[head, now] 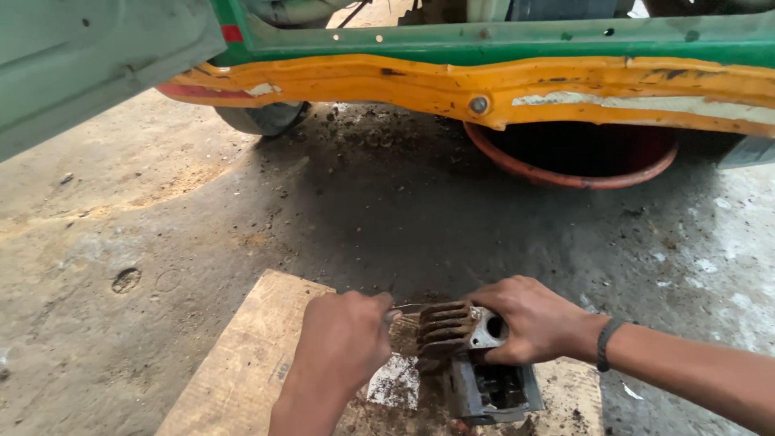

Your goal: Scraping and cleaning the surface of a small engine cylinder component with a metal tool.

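Note:
A dirty metal engine part with rusty cooling fins stands on a wooden board at the bottom of the head view. My right hand grips its top, fingers wrapped over the finned end, a dark band on the wrist. My left hand is closed around a thin metal tool whose tip points into the fins. The lower part of the engine piece is a grey block with an open cavity.
A green and yellow vehicle body spans the top, with a small tyre under it. A red-rimmed basin sits beneath the vehicle. The concrete floor is oil-stained and gritty.

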